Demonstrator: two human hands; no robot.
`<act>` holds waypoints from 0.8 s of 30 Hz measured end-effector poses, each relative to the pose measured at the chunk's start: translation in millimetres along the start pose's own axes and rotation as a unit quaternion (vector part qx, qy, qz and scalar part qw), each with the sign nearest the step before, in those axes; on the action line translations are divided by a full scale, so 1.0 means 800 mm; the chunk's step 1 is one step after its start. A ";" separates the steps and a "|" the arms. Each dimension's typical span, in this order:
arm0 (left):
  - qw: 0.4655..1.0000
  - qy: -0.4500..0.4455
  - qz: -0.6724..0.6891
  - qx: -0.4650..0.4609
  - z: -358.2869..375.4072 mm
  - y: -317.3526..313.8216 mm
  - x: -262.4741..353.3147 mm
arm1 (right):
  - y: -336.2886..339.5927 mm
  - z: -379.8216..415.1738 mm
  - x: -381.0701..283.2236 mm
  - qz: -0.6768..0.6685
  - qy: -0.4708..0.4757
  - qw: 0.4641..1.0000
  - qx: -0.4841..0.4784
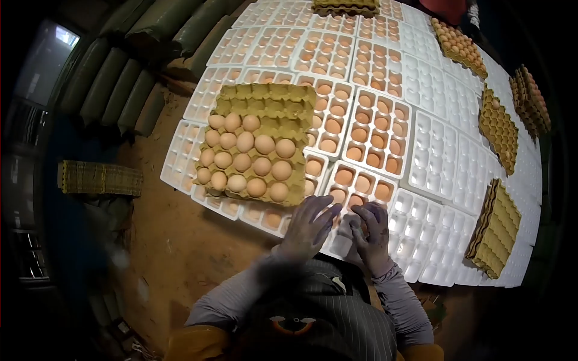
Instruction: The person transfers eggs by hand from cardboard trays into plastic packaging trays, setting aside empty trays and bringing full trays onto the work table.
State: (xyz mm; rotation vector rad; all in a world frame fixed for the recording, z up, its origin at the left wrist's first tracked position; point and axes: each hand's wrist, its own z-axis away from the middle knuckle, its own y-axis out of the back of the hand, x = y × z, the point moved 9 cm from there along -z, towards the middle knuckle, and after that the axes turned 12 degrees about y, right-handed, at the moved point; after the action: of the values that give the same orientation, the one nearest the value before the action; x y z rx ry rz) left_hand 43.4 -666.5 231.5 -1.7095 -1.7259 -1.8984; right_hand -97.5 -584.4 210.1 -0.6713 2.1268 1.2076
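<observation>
Both my gloved hands hover over the near end of a white plastic egg tray partly filled with brown eggs. My left hand has its fingers stretched out towards the tray, beside the corner of the pulp tray, with nothing visible in it. My right hand is bent over the same tray, thumb and fingers apart, its fingertips close to an egg. No egg shows in its grasp, though the palm side is partly hidden. Left of my hands, a yellow-brown pulp tray holds rows of eggs; its far cups are bare.
White trays cover the table, many with eggs, while those on the right have bare cups. Stacked pulp trays stand along the right. Egg-filled pulp trays lie farther back, near another person's red clothing. Filled sacks are piled left.
</observation>
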 end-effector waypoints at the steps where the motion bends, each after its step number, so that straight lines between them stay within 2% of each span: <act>1: 0.999 -0.015 -0.001 0.043 -0.004 0.049 -0.008 | -0.010 -0.035 -0.020 -0.001 0.035 0.999 -0.011; 2: 0.996 -0.030 0.001 0.083 -0.011 0.100 -0.020 | -0.022 -0.073 -0.041 0.000 0.067 0.998 -0.021; 4: 0.977 0.162 0.007 0.142 -0.034 0.198 -0.092 | -0.061 -0.142 -0.062 0.001 0.117 0.992 -0.056; 6: 0.960 0.244 0.016 0.139 -0.060 0.271 -0.185 | -0.108 -0.199 -0.066 0.063 0.139 0.980 -0.124; 8: 0.972 0.224 -0.073 0.022 -0.109 0.301 -0.233 | -0.153 -0.217 -0.049 0.166 0.220 0.946 -0.170; 9: 0.973 0.220 -0.064 0.020 -0.131 0.310 -0.254 | -0.163 -0.226 -0.040 0.149 0.194 0.949 -0.199; 10: 0.976 0.163 -0.140 -0.036 -0.152 0.301 -0.265 | -0.160 -0.233 -0.044 0.171 0.195 0.947 -0.187; 11: 0.967 0.104 -0.213 -0.090 -0.166 0.289 -0.274 | -0.156 -0.240 -0.047 0.133 0.146 0.960 -0.198; 12: 0.969 0.104 -0.202 -0.094 -0.178 0.292 -0.288 | -0.153 -0.243 -0.048 0.094 0.094 0.969 -0.209; 14: 0.951 0.069 -0.237 -0.184 -0.192 0.278 -0.300 | -0.155 -0.246 -0.045 0.067 0.045 0.974 -0.212; 15: 0.945 0.037 -0.247 -0.211 -0.198 0.274 -0.299 | -0.148 -0.245 -0.028 -0.140 -0.102 0.975 -0.140; 16: 0.946 0.032 -0.239 -0.214 -0.200 0.270 -0.304 | -0.148 -0.240 -0.018 -0.338 -0.240 0.908 -0.055; 17: 0.941 0.007 -0.262 -0.214 -0.201 0.266 -0.306 | -0.136 -0.257 -0.027 -0.388 -0.244 0.889 0.019; 18: 0.935 -0.017 -0.285 -0.212 -0.201 0.262 -0.307 | -0.138 -0.261 -0.028 -0.446 -0.286 0.847 0.040; 20: 0.951 0.004 -0.222 -0.216 -0.203 0.269 -0.306 | -0.162 -0.280 -0.029 -0.260 -0.222 0.930 -0.136; 21: 0.961 0.028 -0.166 -0.218 -0.205 0.278 -0.305 | -0.179 -0.288 -0.049 -0.076 -0.098 0.964 -0.236; 22: 0.968 0.051 -0.111 -0.218 -0.208 0.286 -0.308 | -0.195 -0.291 -0.074 0.108 -0.064 0.943 -0.308; 23: 0.958 0.165 0.113 -0.206 -0.210 0.299 -0.331 | -0.214 -0.284 -0.077 0.196 -0.002 0.918 -0.345; 24: 0.895 0.266 0.317 -0.165 -0.206 0.305 -0.354 | -0.230 -0.278 -0.077 0.282 0.059 0.881 -0.376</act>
State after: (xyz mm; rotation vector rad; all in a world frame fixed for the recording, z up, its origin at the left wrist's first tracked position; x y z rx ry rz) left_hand 205.2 -1041.6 228.8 -1.3816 -0.5785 -2.0974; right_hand 14.7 -855.8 238.1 -0.4276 1.9675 2.4313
